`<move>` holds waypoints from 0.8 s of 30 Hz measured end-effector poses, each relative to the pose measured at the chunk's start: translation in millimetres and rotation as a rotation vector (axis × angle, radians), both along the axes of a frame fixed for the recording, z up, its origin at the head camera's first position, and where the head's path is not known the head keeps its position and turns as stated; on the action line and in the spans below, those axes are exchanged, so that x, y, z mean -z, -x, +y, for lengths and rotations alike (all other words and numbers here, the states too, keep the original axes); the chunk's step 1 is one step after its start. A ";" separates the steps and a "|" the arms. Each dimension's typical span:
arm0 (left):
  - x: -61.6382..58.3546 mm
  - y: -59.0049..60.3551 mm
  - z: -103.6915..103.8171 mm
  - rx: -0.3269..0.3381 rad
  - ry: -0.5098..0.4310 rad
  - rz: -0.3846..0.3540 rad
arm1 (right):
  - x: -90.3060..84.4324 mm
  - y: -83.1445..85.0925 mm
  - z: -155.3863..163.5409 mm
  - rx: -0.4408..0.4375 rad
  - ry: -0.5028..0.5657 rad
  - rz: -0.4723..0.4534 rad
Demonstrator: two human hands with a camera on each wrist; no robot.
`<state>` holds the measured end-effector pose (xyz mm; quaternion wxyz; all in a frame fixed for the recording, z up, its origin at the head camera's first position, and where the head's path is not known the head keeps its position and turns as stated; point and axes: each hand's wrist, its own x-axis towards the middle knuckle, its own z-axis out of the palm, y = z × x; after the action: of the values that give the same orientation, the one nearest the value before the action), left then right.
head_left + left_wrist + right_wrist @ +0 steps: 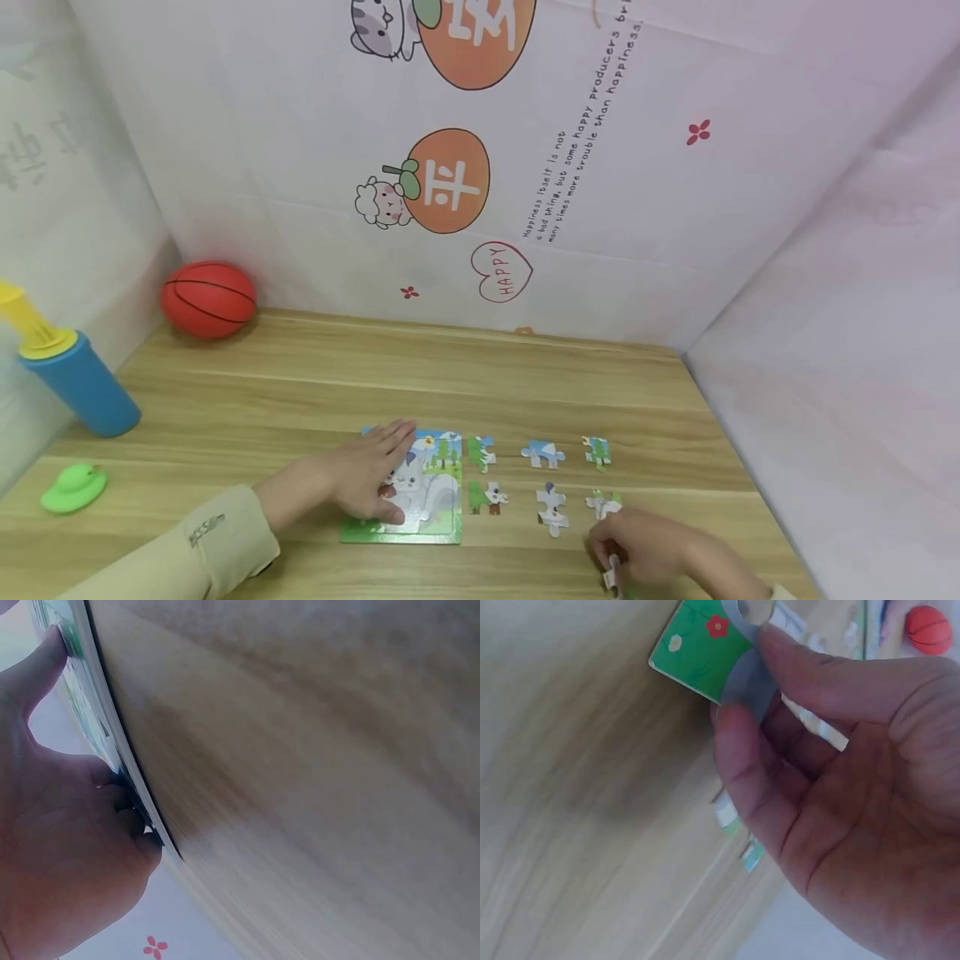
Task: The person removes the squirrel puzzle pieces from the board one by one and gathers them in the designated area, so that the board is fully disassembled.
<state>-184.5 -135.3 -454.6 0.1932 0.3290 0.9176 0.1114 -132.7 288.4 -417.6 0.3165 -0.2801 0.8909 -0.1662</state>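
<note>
A partly built jigsaw board (427,492) with a cat picture lies on the wooden table (375,367). My left hand (371,475) rests flat on its left part, fingers straight; in the left wrist view the board's edge (97,727) shows against the palm. Several loose puzzle pieces (543,454) lie in two rows to the right of the board. At the table's near right edge my right hand (637,554) pinches a green puzzle piece (701,649) with a red flower between thumb and fingers.
A red ball (208,298) sits at the back left by the wall. A blue and yellow pump (71,375) stands at the left, with a small green object (73,487) in front of it. Printed cloth walls enclose the table.
</note>
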 end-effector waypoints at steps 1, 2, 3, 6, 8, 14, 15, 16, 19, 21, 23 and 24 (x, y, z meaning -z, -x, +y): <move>0.2 0.1 0.3 0.000 0.000 0.000 | 1.6 -1.3 2.3 0.014 -0.016 0.003; 0.3 0.1 0.4 -0.001 0.001 0.000 | 3.1 -2.6 4.7 0.031 -0.027 0.009; 0.3 0.1 0.5 -0.001 0.003 0.002 | 4.5 -3.8 7.1 0.051 -0.043 0.020; 0.3 0.1 1.2 -0.001 0.007 0.005 | 8.3 -7.1 14.2 0.105 -0.080 0.068; 0.0 0.1 1.3 -0.005 0.008 0.003 | 10.4 -7.7 17.9 0.118 -0.088 0.112; -1.9 0.0 1.1 -0.013 0.008 -0.008 | 12.5 -5.2 24.3 0.132 -0.066 0.145; -1.9 -0.1 1.2 -0.012 0.007 -0.008 | 12.9 -4.9 25.0 0.136 -0.060 0.142; -1.9 -0.1 1.2 -0.010 0.006 -0.007 | 13.3 -4.6 25.6 0.137 -0.055 0.143; -1.8 -0.2 1.5 -0.010 0.002 -0.009 | 14.8 -3.5 26.1 0.130 -0.044 0.149; -1.8 -0.2 1.7 -0.012 0.001 -0.011 | 15.9 -2.8 25.9 0.118 -0.041 0.165; -1.8 -0.2 1.7 -0.015 0.001 -0.013 | 16.6 -2.3 25.7 0.105 -0.035 0.178; -1.7 -0.2 1.6 -0.015 0.001 -0.014 | 17.1 -2.1 25.8 0.102 -0.033 0.182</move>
<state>-184.2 -133.7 -452.9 0.1989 0.3213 0.9187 0.1149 -130.6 314.2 -434.7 0.2298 -0.2430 0.9318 -0.1412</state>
